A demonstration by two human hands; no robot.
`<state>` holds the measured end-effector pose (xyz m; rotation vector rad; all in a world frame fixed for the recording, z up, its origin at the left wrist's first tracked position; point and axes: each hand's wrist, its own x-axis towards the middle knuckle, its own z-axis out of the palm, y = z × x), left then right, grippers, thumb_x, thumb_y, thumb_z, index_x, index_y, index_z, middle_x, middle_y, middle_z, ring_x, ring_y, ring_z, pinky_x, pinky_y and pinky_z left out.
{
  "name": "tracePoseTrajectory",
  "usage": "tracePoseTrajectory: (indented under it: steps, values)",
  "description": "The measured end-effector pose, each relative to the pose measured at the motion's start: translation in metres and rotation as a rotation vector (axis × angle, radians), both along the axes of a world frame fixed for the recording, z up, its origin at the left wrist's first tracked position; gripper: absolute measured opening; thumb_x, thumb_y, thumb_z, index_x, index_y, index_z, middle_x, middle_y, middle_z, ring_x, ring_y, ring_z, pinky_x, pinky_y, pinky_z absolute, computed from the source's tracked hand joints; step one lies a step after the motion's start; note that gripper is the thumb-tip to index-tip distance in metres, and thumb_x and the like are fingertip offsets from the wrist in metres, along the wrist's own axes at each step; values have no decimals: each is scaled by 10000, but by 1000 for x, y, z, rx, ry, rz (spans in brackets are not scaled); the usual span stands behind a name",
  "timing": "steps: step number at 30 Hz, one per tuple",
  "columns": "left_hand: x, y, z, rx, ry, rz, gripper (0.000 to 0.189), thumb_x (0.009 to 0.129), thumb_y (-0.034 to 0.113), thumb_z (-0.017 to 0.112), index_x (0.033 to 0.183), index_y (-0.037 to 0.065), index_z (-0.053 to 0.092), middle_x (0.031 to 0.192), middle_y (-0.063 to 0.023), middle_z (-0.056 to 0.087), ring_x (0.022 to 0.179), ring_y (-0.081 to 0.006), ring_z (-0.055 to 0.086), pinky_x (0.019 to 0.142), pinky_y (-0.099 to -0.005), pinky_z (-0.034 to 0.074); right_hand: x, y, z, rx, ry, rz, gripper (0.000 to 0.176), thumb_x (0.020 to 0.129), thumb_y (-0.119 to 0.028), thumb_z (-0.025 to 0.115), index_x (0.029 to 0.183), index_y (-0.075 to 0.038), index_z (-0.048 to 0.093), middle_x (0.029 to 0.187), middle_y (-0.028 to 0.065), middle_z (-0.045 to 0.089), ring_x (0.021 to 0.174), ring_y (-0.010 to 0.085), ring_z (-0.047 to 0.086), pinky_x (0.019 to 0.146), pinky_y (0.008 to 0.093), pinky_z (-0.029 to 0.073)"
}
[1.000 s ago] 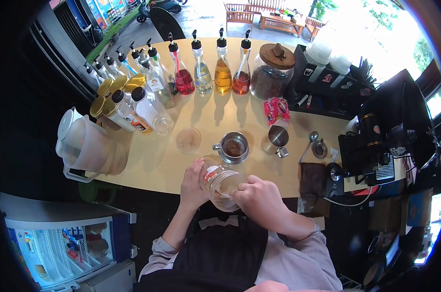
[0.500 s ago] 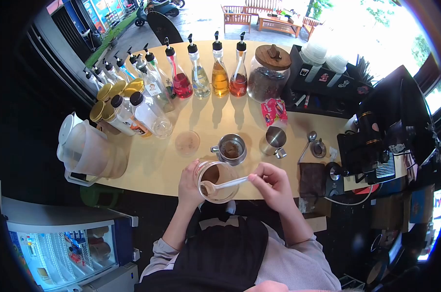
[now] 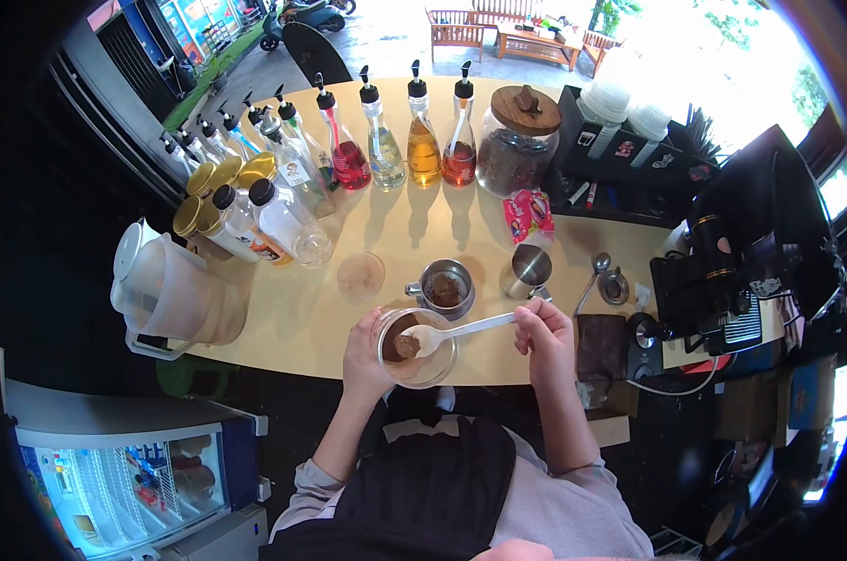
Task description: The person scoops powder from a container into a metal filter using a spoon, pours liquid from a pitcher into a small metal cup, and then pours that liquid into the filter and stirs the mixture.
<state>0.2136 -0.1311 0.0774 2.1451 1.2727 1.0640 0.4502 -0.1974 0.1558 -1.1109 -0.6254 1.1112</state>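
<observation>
My left hand (image 3: 363,355) is wrapped round the side of a clear jar (image 3: 433,376), which is tilted and has brown powder inside. Between thumb and fingers, my right hand (image 3: 541,335) pinches the handle end of a white plastic spoon (image 3: 475,327). The spoon's bowl is at the jar's mouth with a heap of brown powder (image 3: 406,347) on it. Just beyond the jar stands a metal cup (image 3: 445,288) with brown powder in the bottom. A steel pitcher (image 3: 526,271) is to its right, and a round clear lid (image 3: 361,277) lies to its left.
Pump bottles of coloured syrup (image 3: 423,140) line the back of the table (image 3: 283,323). A wooden-lidded jar (image 3: 517,150) and a pink packet (image 3: 529,217) stand behind the pitcher. At left is a plastic jug (image 3: 175,285); at right, a metal spoon (image 3: 599,265) and a black machine (image 3: 723,262).
My right hand has moved right and slightly up, drawing the spoon's handle outward. Its bowl, heaped with powder, now shows nearer the jar's middle. My left hand keeps the jar nearly in place.
</observation>
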Motion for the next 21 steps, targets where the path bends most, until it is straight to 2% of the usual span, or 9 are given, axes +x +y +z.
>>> tracePoseTrajectory:
  steps: [5, 7, 11, 14, 16, 21]
  values:
    - [2, -2, 3, 35, -12, 0, 696, 600, 247, 850, 1163, 55, 488, 1114, -104, 583, 1062, -239, 581, 928, -357, 468, 3, -3, 2, 15, 13, -69, 164, 884, -109, 576, 738, -36, 559, 576, -45, 442, 476, 19, 353, 441, 187, 271]
    - [3, -4, 7, 49, 56, 30, 743, 579, 277, 856, 1177, 49, 478, 1103, -119, 585, 1043, -263, 586, 910, -364, 473, 5, -3, 4, 14, 28, -64, 169, 858, -106, 592, 711, -77, 513, 586, -55, 417, 479, 17, 352, 439, 182, 278]
    - [9, -7, 14, 90, 113, 52, 791, 558, 296, 864, 1194, 42, 467, 1098, -133, 582, 1023, -284, 588, 889, -373, 478, 6, -4, 6, 3, -37, -113, 169, 858, -104, 591, 710, -79, 512, 588, -57, 413, 476, 17, 345, 438, 180, 269]
    - [10, -9, 13, 30, 68, 84, 814, 550, 300, 867, 1205, 37, 462, 1094, -143, 580, 1012, -299, 588, 878, -383, 478, 9, -4, 6, 9, 48, -139, 167, 856, -104, 593, 712, -80, 511, 582, -60, 407, 475, 16, 340, 436, 181, 263]
    - [9, -7, 7, 65, 86, 82, 893, 529, 389, 861, 1215, 10, 432, 1072, -156, 561, 984, -327, 568, 844, -408, 485, 11, -4, 3, 10, 18, -156, 169, 856, -107, 596, 714, -84, 507, 575, -60, 403, 469, 16, 335, 436, 180, 256]
    - [9, -8, 9, 69, 95, 81, 877, 523, 336, 872, 1215, 17, 438, 1086, -154, 565, 993, -320, 575, 856, -401, 479, 15, -3, -1, -19, 109, -139, 173, 856, -111, 597, 712, -94, 503, 568, -61, 403, 452, 17, 325, 426, 182, 241]
